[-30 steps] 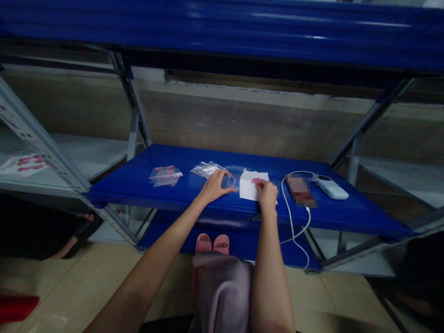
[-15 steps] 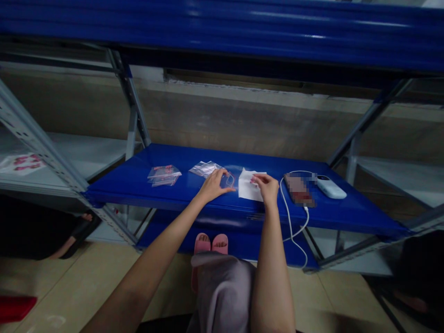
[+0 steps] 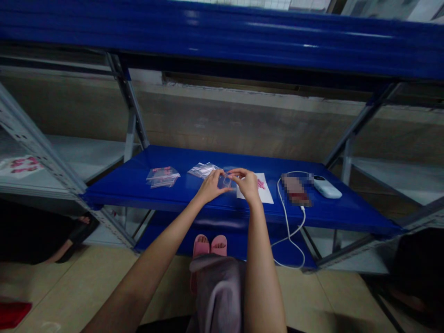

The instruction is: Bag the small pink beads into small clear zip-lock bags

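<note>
In the head view my left hand (image 3: 211, 187) holds a small clear plastic bag (image 3: 226, 181) by its side, the mouth spread between thumb and fingers. My right hand (image 3: 247, 183) pinches a small pink piece at the bag's mouth; the fingertips mostly hide it. Just right of the bag lies a white sheet of paper (image 3: 266, 195) with several small pink pieces (image 3: 261, 184) on it, partly covered by my right hand. Behind my left hand are flat clear bags (image 3: 201, 169). Further left is a stack of clear bags (image 3: 163, 176) with pink pieces inside.
On the blue shelf (image 3: 187, 155), a phone with a blurred screen (image 3: 294, 188) and a pale power bank (image 3: 326, 187) lie at right. A white cable (image 3: 286, 212) hangs over the front edge. Metal posts (image 3: 133, 106) flank the shelf. People's dark-clothed parts show at both sides.
My right hand has moved left from the paper to the bag's mouth, uncovering pink pieces on the paper. My left hand stays with the bag. The view has shifted slightly.
</note>
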`<state>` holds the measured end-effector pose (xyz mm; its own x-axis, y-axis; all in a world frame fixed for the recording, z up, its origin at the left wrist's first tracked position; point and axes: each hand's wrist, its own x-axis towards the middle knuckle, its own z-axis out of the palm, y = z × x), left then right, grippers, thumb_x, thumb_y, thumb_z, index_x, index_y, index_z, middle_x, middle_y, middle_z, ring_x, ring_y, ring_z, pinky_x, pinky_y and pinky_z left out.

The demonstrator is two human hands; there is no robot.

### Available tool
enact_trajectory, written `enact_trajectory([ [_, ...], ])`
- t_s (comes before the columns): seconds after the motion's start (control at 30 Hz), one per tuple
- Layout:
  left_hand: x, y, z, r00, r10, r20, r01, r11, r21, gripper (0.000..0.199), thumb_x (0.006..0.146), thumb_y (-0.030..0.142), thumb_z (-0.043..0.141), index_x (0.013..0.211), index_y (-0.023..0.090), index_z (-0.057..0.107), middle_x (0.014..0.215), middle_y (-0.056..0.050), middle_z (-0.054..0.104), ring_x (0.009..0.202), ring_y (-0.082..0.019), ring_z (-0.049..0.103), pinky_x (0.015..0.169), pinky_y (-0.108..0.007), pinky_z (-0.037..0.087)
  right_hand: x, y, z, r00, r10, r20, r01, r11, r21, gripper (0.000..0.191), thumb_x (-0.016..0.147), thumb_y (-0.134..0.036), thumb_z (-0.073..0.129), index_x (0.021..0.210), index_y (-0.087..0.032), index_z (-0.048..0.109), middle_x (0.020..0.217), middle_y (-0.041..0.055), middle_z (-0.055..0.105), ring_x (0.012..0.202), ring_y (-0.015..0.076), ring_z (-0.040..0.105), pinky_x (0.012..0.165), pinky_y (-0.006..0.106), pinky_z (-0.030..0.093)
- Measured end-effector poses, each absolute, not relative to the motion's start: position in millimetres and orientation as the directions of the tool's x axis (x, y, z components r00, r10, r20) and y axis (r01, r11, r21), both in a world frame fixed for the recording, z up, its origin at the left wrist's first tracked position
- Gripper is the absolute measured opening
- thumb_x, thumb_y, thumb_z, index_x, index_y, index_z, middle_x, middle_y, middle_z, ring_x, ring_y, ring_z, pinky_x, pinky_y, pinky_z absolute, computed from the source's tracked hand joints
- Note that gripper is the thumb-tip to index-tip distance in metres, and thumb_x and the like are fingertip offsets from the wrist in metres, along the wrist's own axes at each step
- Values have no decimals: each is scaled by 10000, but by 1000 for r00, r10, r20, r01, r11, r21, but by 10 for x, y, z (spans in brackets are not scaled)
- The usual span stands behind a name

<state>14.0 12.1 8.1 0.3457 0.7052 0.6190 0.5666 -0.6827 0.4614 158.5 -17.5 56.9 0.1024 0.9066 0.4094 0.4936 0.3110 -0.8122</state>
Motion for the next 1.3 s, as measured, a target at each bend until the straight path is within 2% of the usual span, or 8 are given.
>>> enact_trajectory([
  [0.6,134,148,52,314,709,631,553,-677,486,478,659,398,698,993,201,420,988,-56,515,970,-227,523,846,-375,430,1548,-183,543,105,904,415,495,315,-810,134,722,-256,605,820,-216,687,839,15,704,764,148,610,736,277,463],
  [0.83,135,152,52,311,709,633,554,-677,485,492,656,404,700,995,191,415,995,-67,515,973,-236,524,848,-386,432,1538,-220,577,42,885,464,558,364,-745,140,735,-236,587,834,-221,686,855,6,704,727,139,597,716,255,442],
  [0.97,139,142,63,316,710,629,563,-674,478,489,649,414,706,977,193,417,998,-69,521,981,-238,522,861,-393,429,1587,-194,531,98,858,504,536,381,-753,200,790,-287,514,862,-203,681,846,27,699,746,148,595,726,254,430],
  [1.03,141,134,71,319,714,623,569,-670,477,485,644,421,709,963,196,422,994,-68,524,977,-239,526,862,-397,429,1677,-176,465,186,841,508,570,329,-753,253,816,-284,458,916,-187,669,864,45,691,752,155,586,743,265,420],
  [1.1,142,128,79,324,716,618,570,-669,477,481,643,426,710,954,196,424,994,-69,525,976,-240,529,858,-398,431,1810,-163,378,294,813,503,662,206,-721,285,817,-247,426,965,-165,656,910,71,675,793,173,568,774,287,402],
  [1.2,140,127,81,335,713,616,562,-676,477,472,649,425,705,953,197,424,995,-69,527,976,-237,529,855,-400,431,2015,-157,240,386,784,485,798,-20,-603,329,787,-191,435,1046,-141,631,1044,127,622,942,225,515,820,324,367],
  [1.3,137,133,75,345,710,614,559,-681,473,467,657,428,697,956,201,421,988,-65,532,967,-233,529,856,-405,429,2114,-156,144,413,820,397,848,-188,-495,370,776,-182,471,1118,-149,606,1120,163,581,986,265,494,793,347,366],
])
